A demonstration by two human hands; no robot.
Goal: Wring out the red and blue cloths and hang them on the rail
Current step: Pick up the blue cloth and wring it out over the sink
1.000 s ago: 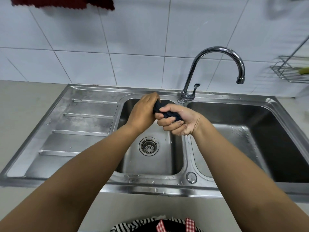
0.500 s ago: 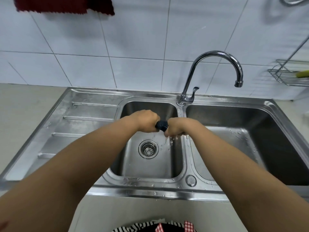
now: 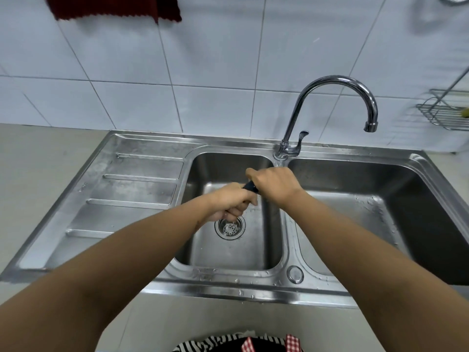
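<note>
Twisted dark blue cloth (image 3: 250, 186) gripped between left hand (image 3: 232, 202) and right hand (image 3: 275, 183), both fists closed tight, over left steel sink basin (image 3: 228, 252) to catch drips. Dark red cloth (image 3: 114, 7) already hung high on wall.

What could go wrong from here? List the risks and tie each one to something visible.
1. The twisted dark blue cloth is almost wholly hidden inside the left hand and right hand; a wet end could slip out into the left steel sink basin.
2. Wrung water may splash past the basin; droplets already dot the sink's front rim.
</note>
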